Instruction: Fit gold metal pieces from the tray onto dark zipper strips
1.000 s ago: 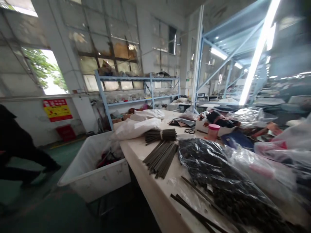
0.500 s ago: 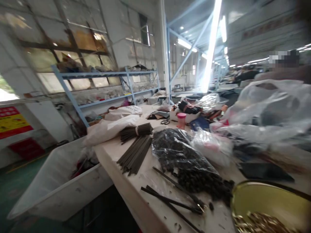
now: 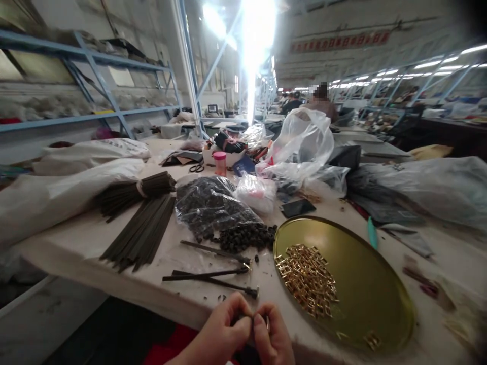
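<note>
At the bottom edge, my left hand (image 3: 222, 334) and my right hand (image 3: 272, 337) meet fingertip to fingertip, both pinched round a small dark piece with a metal ring that I cannot name. Just beyond them lie three thin dark straps (image 3: 211, 276) with metal ends. To the right sits a round gold tray (image 3: 365, 289) holding a heap of small gold square buckles (image 3: 308, 279). A clear bag of small black beads (image 3: 213, 208) spills open beside the tray.
Bundles of dark flat strips (image 3: 139, 228) lie at the left of the table. White sacks (image 3: 68, 182), clear plastic bags (image 3: 300, 144), a pink-lidded cup (image 3: 219, 163), scissors and a phone clutter the back. Blue shelving stands at left. A person sits far behind.
The view has swung right and down along the table. The gold tray is now fully in sight and both my hands have come into view at the bottom.
</note>
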A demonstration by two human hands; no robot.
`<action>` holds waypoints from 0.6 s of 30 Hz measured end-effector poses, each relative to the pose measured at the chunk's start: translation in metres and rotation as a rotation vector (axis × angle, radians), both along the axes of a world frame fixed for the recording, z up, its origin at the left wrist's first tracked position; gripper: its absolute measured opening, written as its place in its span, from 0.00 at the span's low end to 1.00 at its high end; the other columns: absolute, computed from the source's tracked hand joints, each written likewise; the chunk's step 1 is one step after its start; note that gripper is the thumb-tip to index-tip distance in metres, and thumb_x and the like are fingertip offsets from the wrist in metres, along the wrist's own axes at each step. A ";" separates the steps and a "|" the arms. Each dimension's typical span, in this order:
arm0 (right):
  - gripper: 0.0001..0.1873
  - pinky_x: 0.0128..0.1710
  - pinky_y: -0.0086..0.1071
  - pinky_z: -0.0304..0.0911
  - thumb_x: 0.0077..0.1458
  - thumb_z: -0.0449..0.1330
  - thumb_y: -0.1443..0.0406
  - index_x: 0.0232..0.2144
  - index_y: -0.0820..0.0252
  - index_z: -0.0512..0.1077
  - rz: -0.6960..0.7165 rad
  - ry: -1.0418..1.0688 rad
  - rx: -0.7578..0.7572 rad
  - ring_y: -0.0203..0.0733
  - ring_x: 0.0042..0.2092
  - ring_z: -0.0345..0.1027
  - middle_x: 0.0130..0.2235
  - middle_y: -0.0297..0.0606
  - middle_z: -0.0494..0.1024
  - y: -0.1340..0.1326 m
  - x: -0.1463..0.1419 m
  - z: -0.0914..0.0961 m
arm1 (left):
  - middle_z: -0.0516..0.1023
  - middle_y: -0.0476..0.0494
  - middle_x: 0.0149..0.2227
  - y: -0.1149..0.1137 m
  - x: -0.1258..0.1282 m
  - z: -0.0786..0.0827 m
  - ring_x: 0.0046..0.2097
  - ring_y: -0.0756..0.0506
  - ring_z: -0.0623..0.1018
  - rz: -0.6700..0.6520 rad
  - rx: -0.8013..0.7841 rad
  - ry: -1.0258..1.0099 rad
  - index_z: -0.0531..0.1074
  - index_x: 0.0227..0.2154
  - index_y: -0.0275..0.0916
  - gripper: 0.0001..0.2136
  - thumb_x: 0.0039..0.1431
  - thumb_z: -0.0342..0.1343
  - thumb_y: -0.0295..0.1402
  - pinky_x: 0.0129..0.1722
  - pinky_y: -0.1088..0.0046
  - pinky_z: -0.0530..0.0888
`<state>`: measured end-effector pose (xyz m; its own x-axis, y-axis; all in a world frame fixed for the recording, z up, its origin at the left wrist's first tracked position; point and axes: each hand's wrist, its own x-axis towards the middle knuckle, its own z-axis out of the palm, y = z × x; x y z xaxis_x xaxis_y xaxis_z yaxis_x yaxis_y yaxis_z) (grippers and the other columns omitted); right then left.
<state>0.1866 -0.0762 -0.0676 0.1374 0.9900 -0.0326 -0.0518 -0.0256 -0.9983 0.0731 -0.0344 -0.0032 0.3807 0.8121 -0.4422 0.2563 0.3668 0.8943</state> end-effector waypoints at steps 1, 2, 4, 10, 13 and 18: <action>0.13 0.24 0.28 0.58 0.53 0.53 0.54 0.26 0.57 0.61 -0.030 0.070 -0.009 0.34 0.24 0.58 0.21 0.28 0.61 0.003 -0.007 0.001 | 0.56 0.59 0.18 -0.001 -0.003 0.003 0.20 0.55 0.57 0.012 0.022 -0.013 0.56 0.23 0.39 0.04 0.46 0.47 0.29 0.20 0.79 0.56; 0.14 0.23 0.27 0.56 0.52 0.53 0.53 0.26 0.57 0.59 -0.039 0.142 -0.033 0.33 0.23 0.57 0.21 0.27 0.61 0.004 -0.014 0.003 | 0.56 0.58 0.18 -0.001 -0.006 0.007 0.21 0.55 0.58 0.013 0.048 -0.015 0.56 0.22 0.39 0.04 0.46 0.47 0.30 0.20 0.79 0.57; 0.13 0.20 0.25 0.53 0.52 0.52 0.54 0.27 0.56 0.58 -0.025 0.227 -0.088 0.32 0.22 0.56 0.21 0.25 0.59 0.006 -0.026 0.010 | 0.56 0.57 0.19 -0.001 -0.014 0.012 0.22 0.54 0.58 0.003 0.095 -0.001 0.56 0.21 0.39 0.05 0.46 0.47 0.32 0.22 0.79 0.58; 0.07 0.27 0.27 0.56 0.52 0.51 0.61 0.29 0.58 0.62 -0.116 -0.082 0.003 0.33 0.27 0.58 0.25 0.28 0.63 0.003 -0.042 0.021 | 0.62 0.54 0.23 0.000 -0.044 0.004 0.26 0.53 0.63 -0.071 0.161 -0.017 0.63 0.24 0.36 0.05 0.49 0.49 0.32 0.27 0.77 0.62; 0.06 0.24 0.26 0.56 0.52 0.50 0.62 0.32 0.58 0.62 -0.129 -0.070 -0.040 0.33 0.25 0.58 0.25 0.28 0.63 0.001 -0.046 0.020 | 0.69 0.50 0.28 0.002 -0.063 0.001 0.28 0.52 0.67 -0.189 0.053 -0.154 0.65 0.34 0.35 0.10 0.50 0.52 0.35 0.28 0.77 0.64; 0.07 0.20 0.24 0.53 0.51 0.50 0.63 0.34 0.58 0.61 -0.087 -0.077 -0.073 0.31 0.21 0.55 0.24 0.27 0.61 -0.001 -0.054 0.019 | 0.73 0.49 0.25 0.002 -0.088 0.000 0.25 0.52 0.70 -0.208 -0.174 -0.267 0.65 0.34 0.33 0.14 0.49 0.56 0.38 0.28 0.76 0.66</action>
<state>0.1321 -0.0773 -0.0481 0.2275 0.9696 -0.0902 0.0194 -0.0971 -0.9951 -0.0144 -0.0326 -0.0036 0.6501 0.6270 -0.4293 0.1074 0.4835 0.8687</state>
